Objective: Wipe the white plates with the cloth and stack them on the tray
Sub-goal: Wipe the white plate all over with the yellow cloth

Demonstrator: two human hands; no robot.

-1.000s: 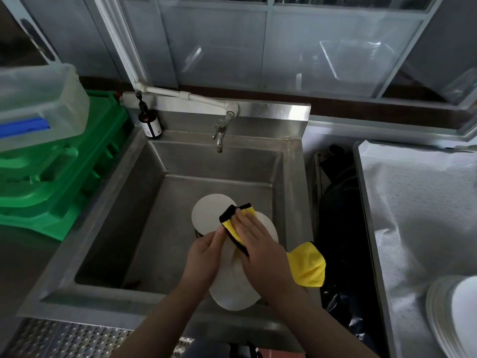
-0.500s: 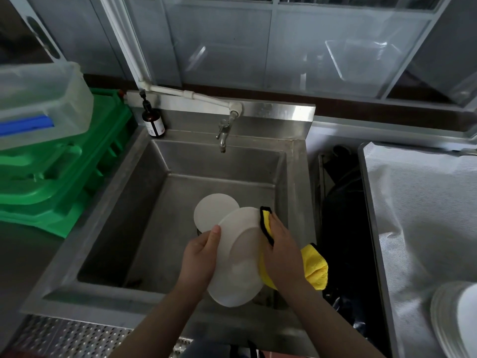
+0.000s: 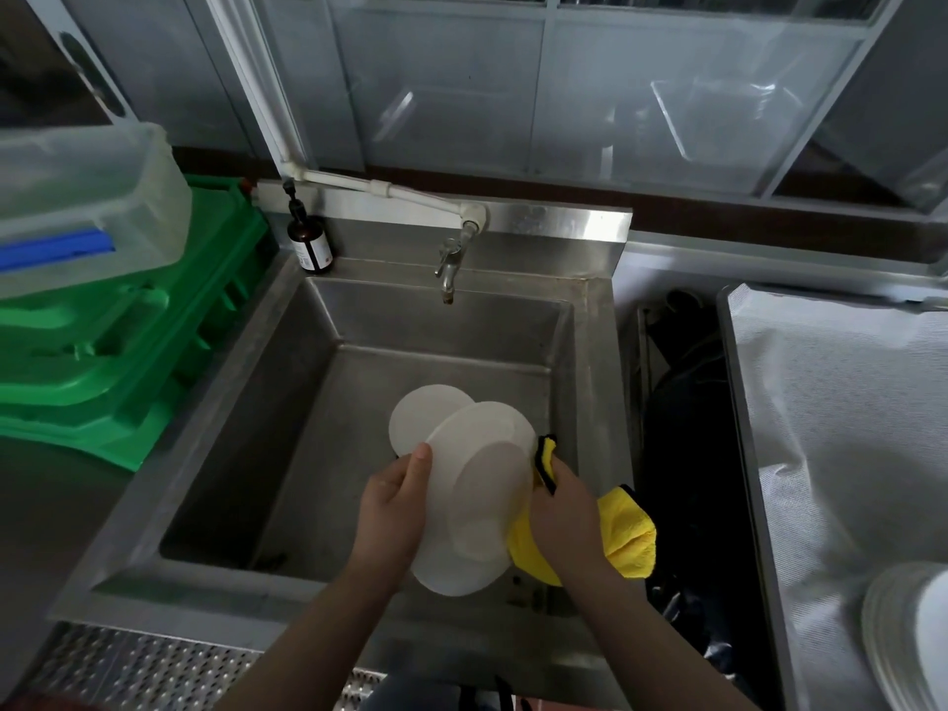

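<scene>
Over the steel sink [image 3: 215, 433] my left hand [image 3: 392, 510] grips the left rim of a white plate [image 3: 477, 505], which is tilted on edge with its face toward me. My right hand [image 3: 561, 515] holds a yellow cloth with a black hem [image 3: 628, 543] against the plate's right rim and back side. Another white plate [image 3: 418, 418] lies in the sink behind it, partly hidden. A stack of white plates [image 3: 908, 638] sits on the cloth-lined tray [image 3: 846, 428] at the bottom right.
A tap [image 3: 451, 264] juts over the sink's back wall, with a brown pump bottle [image 3: 308, 238] at the back left corner. Green crates [image 3: 118, 351] and a clear plastic bin [image 3: 87, 202] stand on the left. A dark gap [image 3: 682, 428] separates sink and tray.
My right hand slid the cloth from the plate's face over to its right rim and back. The plate tipped more upright, and the view shifted slightly.
</scene>
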